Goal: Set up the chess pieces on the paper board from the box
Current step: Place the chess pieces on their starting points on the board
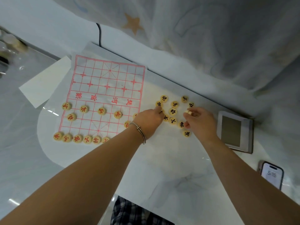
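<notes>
Both hands are curled over the black pieces (pixel 172 111) — one piece (pixel 189 112) is pinched by the right hand (pixel 200 122); the left hand (pixel 148 121) hides what its fingers touch.

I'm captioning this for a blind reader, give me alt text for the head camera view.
Two bare hands reach into loose black-lettered pieces right of a paper board: the left hand touches one, the right hand pinches another. Red-lettered pieces fill the board's near rows; its far half is bare. A box and phone lie right.
</notes>
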Available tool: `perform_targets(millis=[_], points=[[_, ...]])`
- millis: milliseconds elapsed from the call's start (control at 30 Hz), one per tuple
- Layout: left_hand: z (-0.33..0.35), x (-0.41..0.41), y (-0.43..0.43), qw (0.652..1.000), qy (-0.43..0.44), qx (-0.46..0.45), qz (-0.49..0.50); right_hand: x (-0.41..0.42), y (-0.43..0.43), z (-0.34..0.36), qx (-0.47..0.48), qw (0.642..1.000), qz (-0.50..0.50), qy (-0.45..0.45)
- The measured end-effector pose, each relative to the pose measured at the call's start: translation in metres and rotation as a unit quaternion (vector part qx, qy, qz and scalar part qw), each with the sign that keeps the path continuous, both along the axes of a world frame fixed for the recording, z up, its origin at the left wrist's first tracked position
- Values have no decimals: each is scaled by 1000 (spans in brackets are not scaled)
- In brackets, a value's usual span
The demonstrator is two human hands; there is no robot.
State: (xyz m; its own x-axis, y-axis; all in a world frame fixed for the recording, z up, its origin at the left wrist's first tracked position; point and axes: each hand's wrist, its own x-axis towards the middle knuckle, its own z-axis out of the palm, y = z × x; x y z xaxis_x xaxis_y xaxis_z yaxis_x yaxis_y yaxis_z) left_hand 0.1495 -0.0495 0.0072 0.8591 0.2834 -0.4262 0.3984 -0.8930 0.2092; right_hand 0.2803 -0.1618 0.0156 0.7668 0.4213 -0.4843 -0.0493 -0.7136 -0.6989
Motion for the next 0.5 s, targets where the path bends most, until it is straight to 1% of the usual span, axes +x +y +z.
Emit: perform_targets(millis=[133, 267, 300, 367, 433, 500], points=[[4, 4, -1, 1000, 12, 9, -6, -3, -3, 0, -5, 1000, 12, -22], [4, 8, -1, 1000, 18, 7, -14, 0, -6, 1, 7, 1000, 1, -1], [4, 9, 0, 1000, 18, 4, -14, 1, -7, 2, 13, 1000, -6, 14], [1, 9, 2, 1000, 13, -15, 3, 3, -8, 5, 46, 994, -51, 85], [0, 5, 2, 998, -8, -47, 42, 4, -8, 10, 92, 972, -126, 176], [0, -2, 1, 991, -48, -75, 101, 4, -9, 13, 113, 949, -180, 231]])
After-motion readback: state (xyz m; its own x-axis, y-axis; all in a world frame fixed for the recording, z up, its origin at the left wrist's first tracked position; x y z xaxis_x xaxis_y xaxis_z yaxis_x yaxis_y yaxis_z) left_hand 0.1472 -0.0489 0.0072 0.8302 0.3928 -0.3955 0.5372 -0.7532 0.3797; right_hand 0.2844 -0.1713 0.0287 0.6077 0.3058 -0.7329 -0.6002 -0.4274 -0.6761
